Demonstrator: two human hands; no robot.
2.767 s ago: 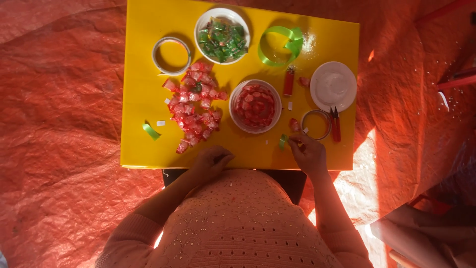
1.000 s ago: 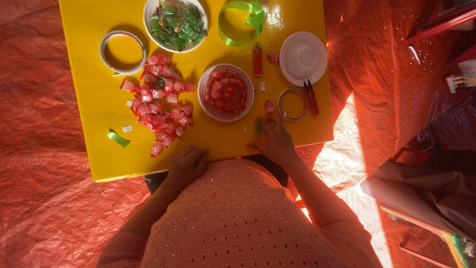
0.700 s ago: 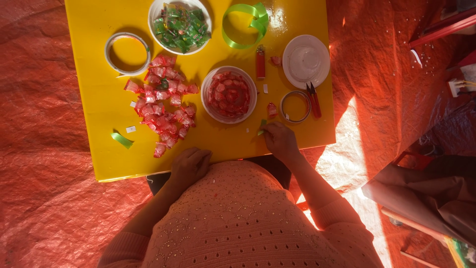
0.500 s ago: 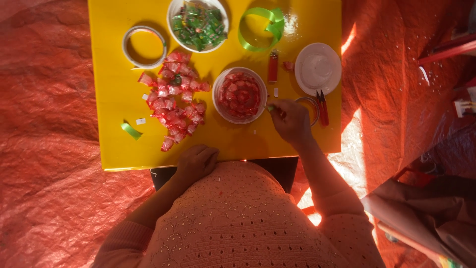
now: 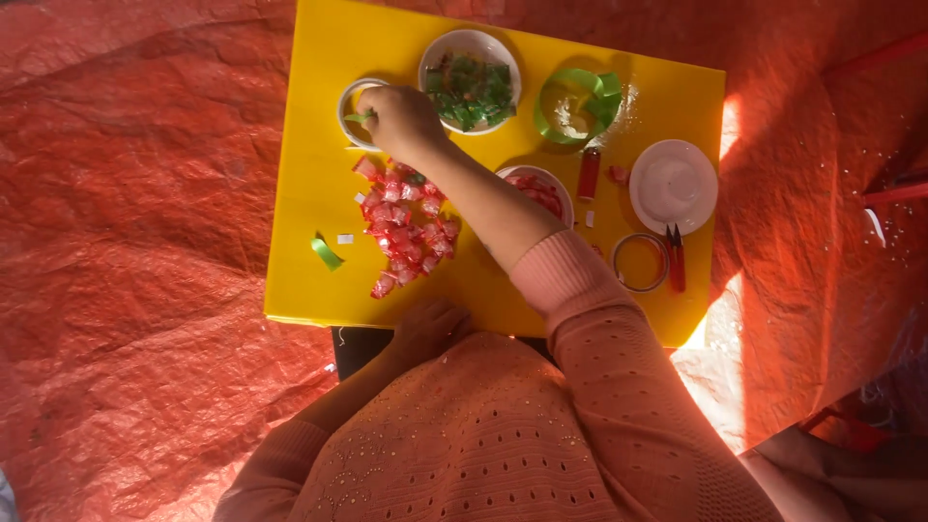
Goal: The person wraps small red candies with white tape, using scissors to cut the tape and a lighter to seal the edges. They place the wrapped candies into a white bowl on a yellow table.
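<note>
Reaching across from the near edge, the right hand (image 5: 401, 121) is now pinching a small green strip (image 5: 359, 117) over the round white-rimmed dish (image 5: 346, 97) on the yellow board (image 5: 309, 184); the left hand (image 5: 430, 329) is resting loosely curled, holding nothing. The placing step appears in hand; releasing calls for a gentle opening.

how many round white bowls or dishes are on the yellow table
3 in view: a round white bowl of green pieces at the top, a round white bowl of red pieces partly hidden under the right forearm, and an empty round white dish on the right.

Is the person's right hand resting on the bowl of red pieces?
No: the right hand reaches across to the small ring-shaped dish at the far left, holding a green piece over it.
</note>
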